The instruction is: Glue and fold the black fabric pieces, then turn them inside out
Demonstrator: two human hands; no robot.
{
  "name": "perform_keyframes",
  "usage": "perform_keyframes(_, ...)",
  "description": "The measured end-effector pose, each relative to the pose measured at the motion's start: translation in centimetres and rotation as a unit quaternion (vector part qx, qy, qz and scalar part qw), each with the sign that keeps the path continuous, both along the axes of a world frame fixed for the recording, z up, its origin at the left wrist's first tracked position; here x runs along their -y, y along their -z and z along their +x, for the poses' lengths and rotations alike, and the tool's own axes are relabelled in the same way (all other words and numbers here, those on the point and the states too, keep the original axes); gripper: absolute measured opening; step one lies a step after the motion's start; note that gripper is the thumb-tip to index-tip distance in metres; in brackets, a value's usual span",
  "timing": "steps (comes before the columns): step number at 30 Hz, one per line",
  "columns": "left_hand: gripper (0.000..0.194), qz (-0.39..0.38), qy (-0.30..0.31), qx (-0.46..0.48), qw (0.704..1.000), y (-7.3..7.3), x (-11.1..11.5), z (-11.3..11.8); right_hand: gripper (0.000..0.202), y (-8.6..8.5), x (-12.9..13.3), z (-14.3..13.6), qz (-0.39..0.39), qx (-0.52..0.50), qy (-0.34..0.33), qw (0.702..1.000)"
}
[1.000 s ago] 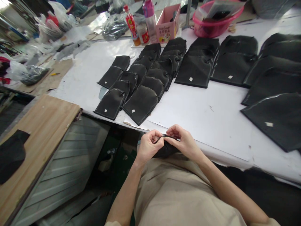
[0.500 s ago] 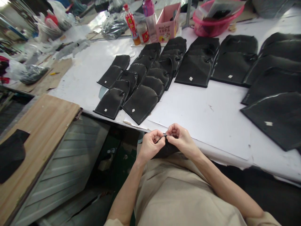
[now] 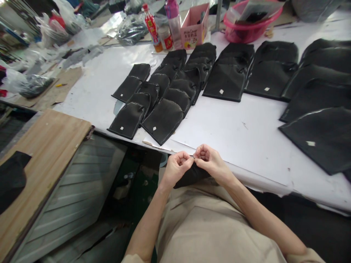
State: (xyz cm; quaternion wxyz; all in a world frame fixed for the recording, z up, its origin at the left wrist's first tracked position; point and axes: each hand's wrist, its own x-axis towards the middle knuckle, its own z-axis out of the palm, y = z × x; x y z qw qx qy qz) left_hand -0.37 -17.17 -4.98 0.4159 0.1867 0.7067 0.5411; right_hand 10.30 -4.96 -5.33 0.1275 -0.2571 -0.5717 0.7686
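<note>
At the front edge of the table, my left hand [image 3: 178,168] and my right hand [image 3: 210,160] meet fingertip to fingertip, each closed in a pinch. Between them is the edge of a black leather-like piece [image 3: 193,175], which hangs down over my lap. The pinched spot itself is mostly covered by the fingers. Beyond the hands, several flat black pieces of the same look [image 3: 164,117] lie overlapped in rows, some with a small white tag near the straight edge.
The white-covered table [image 3: 241,146] spans the front. At its back stand a drink bottle [image 3: 152,27], a jar [image 3: 166,38], a pink box [image 3: 194,29] and a pink basin [image 3: 251,27]. To the left, a wooden board [image 3: 52,146] carries another black piece [image 3: 12,179].
My fingertips have drawn slightly closer together on the edge of the black piece. The view has shifted a little, and the table's contents lie as before.
</note>
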Motion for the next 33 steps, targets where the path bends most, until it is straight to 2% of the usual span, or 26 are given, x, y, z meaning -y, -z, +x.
perform_keyframes(6, 0.019, -0.004, 0.029, -0.064, 0.997, -0.6, -0.3, 0.0, 0.017, -0.2, 0.1, 0.2, 0.042, 0.0, -0.002, 0.999)
perform_keyframes(10, 0.018, -0.005, 0.043, -0.059, 0.997, -0.6, -0.2, -0.2, 0.017, 0.0, -0.1, 0.6, 0.053, -0.014, -0.008, 0.998)
perform_keyframes(14, 0.02, 0.002, 0.028, -0.029, 0.999, -0.3, 0.1, -0.4, 0.026, 0.0, -1.0, 1.6, 0.032, -0.058, -0.085, 0.994)
perform_keyframes(16, 0.02, 0.011, 0.03, -0.019, 0.999, 0.0, 0.3, -0.3, 0.029, 0.0, -1.2, 2.0, 0.057, -0.063, -0.119, 0.989)
perform_keyframes(19, 0.021, 0.021, 0.033, -0.012, 0.999, 0.2, 0.2, -0.2, 0.019, 0.2, -1.0, 2.2, 0.123, -0.044, -0.098, 0.987)
perform_keyframes(21, 0.022, 0.028, 0.027, -0.009, 0.999, 0.2, 0.1, -0.1, 0.013, 0.4, -0.7, 2.0, 0.137, -0.038, -0.072, 0.987)
perform_keyframes(27, 0.029, 0.034, 0.009, 0.027, 0.999, -0.7, -0.1, -0.3, 0.017, 0.4, -0.2, 1.9, 0.089, -0.031, -0.044, 0.995)
perform_keyframes(33, 0.033, 0.039, 0.039, 0.056, 0.997, -0.3, 0.5, -0.6, 0.024, 0.3, -0.3, 1.8, 0.023, -0.025, -0.042, 0.999)
